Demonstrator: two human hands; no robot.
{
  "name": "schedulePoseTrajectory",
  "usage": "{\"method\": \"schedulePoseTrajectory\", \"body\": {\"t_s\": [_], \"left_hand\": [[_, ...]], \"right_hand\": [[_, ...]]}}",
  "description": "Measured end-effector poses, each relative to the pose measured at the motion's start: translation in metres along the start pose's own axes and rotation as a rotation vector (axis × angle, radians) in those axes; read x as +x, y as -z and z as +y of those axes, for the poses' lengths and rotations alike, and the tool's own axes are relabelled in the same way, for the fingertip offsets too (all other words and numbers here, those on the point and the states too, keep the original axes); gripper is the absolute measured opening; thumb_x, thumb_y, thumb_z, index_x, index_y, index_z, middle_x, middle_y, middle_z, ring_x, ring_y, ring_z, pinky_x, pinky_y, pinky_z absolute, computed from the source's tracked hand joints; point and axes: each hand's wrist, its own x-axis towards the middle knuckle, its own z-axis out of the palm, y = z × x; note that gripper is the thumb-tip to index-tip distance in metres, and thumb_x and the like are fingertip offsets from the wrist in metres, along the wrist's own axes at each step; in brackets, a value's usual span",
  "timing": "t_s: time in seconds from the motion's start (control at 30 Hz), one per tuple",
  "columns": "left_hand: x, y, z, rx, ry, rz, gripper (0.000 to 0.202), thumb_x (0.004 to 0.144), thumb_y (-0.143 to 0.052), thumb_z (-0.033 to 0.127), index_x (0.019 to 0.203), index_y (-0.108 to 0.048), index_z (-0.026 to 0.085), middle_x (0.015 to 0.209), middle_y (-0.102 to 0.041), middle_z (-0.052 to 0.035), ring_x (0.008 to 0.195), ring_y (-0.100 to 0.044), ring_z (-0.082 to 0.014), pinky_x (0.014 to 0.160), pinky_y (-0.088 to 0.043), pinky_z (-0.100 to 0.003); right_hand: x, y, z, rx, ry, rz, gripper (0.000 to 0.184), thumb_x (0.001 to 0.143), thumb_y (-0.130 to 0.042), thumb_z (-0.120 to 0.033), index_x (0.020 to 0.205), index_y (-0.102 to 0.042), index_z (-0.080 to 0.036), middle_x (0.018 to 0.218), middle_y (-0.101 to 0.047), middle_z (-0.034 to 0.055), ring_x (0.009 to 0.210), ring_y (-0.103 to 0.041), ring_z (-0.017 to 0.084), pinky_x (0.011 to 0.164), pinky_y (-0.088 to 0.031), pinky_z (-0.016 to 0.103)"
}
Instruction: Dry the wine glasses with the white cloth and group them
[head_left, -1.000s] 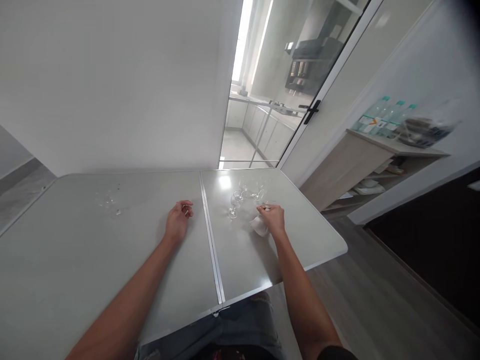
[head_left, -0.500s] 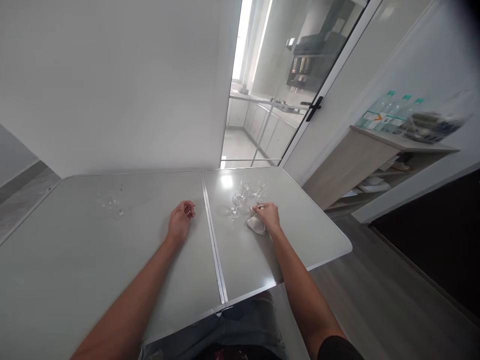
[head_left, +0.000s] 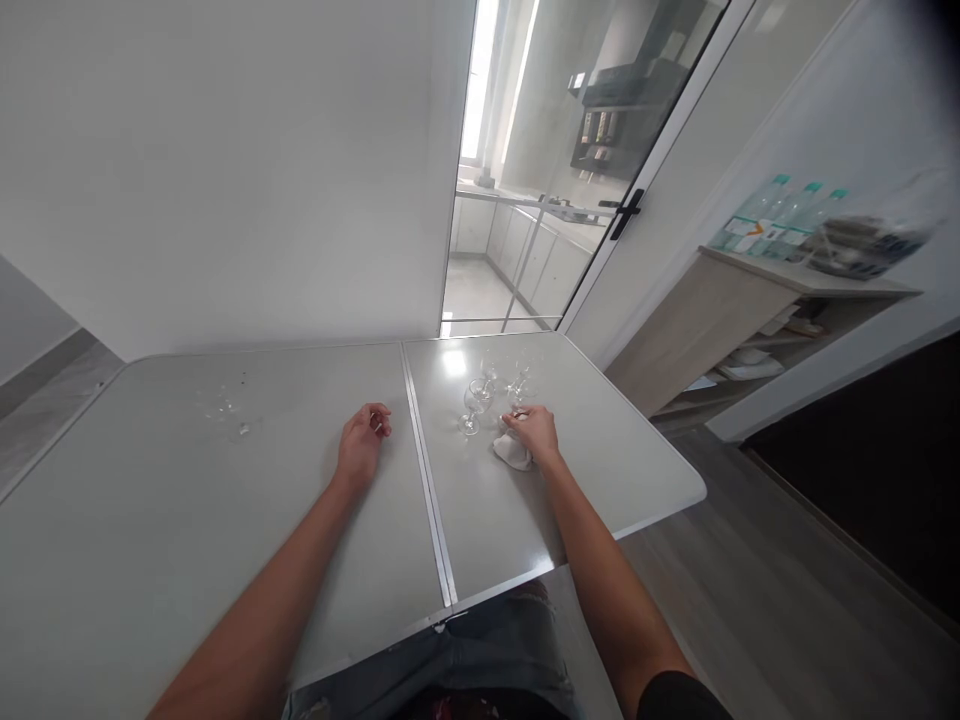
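Note:
My right hand (head_left: 537,430) is closed in a pinch on a small white cloth (head_left: 512,452), which lies bunched on the tabletop beneath it. Just left of the cloth is a clear stemmed glass (head_left: 477,397), tilted or lying over on the table (head_left: 375,560). Several more clear glasses (head_left: 519,380) stand close behind it, their outlines faint. My left hand (head_left: 363,440) rests on the table left of the metal seam, loosely curled with nothing in it, its fingers slightly apart.
More clear glassware (head_left: 223,408) sits at the table's far left, hard to make out. A metal seam (head_left: 427,480) crosses the table. Behind stand a white wall (head_left: 225,180) and a glass door (head_left: 540,180). At right, a wooden shelf (head_left: 720,320) carries bottles (head_left: 787,220).
The view has shifted very slightly. Both hands, the cloth and the glasses stay practically where they were.

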Motion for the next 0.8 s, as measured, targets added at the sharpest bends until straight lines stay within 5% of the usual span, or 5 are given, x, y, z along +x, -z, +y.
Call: {"method": "schedulePoseTrajectory", "body": {"t_s": [0.63,0.8], "left_hand": [[-0.001,-0.005,0.002,0.034,0.002,-0.020,0.030,0.088,-0.064,0.049,0.083,-0.070,0.020,0.094,-0.061,-0.0075,0.071,-0.051,-0.0142,0.064,-0.045,-0.028],[-0.001,-0.004,0.002,0.028,0.002,-0.023,0.029,0.088,-0.065,0.048,0.084,-0.071,0.020,0.092,-0.060,-0.0069,0.070,-0.051,-0.0138,0.064,-0.045,-0.028]], "right_hand": [[-0.007,-0.007,-0.012,-0.007,0.049,-0.061,0.023,0.074,-0.071,-0.043,0.077,-0.077,-0.020,0.076,-0.076,0.0050,0.073,-0.070,0.020,0.063,-0.048,0.023],[-0.010,-0.004,-0.011,0.061,0.011,-0.069,0.034,0.070,-0.076,-0.040,0.098,-0.079,-0.022,0.089,-0.078,0.0051,0.082,-0.071,0.020,0.067,-0.050,0.024]]}}
